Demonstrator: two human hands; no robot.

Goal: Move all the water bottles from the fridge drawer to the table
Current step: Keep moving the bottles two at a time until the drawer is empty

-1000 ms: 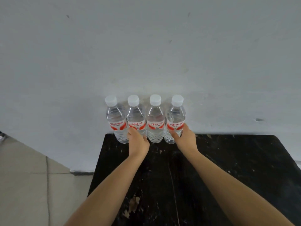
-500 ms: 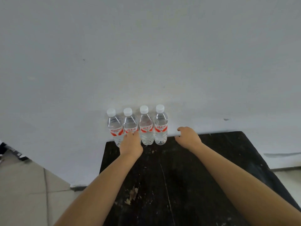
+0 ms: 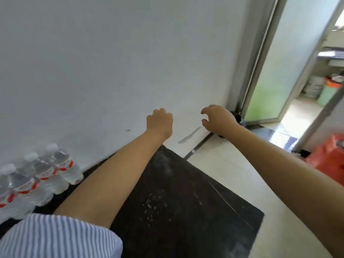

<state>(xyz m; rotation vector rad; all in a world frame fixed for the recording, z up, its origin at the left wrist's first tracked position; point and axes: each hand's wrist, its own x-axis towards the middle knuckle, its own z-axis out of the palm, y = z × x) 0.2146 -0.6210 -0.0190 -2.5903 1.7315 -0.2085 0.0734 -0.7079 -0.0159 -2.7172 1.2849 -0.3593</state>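
Several clear water bottles [image 3: 46, 174] with white caps and red labels stand in a row on the black table [image 3: 182, 205], against the white wall at the far left of the view. My left hand [image 3: 159, 122] is raised in front of the wall, fingers curled shut, holding nothing. To its right, my right hand [image 3: 216, 118] hangs in the air, its fingers apart and empty. Both hands are well away from the bottles. No fridge drawer is in view.
A doorway with a frosted glass door [image 3: 275, 67] opens at the right onto another room. Something orange [image 3: 329, 155] sits on the pale tiled floor [image 3: 232, 161] at the right edge. My striped sleeve [image 3: 55, 237] fills the lower left.
Both hands have let go of the bottles and lifted off the table. The view has swung to the right, so the bottle row now sits at the far left.
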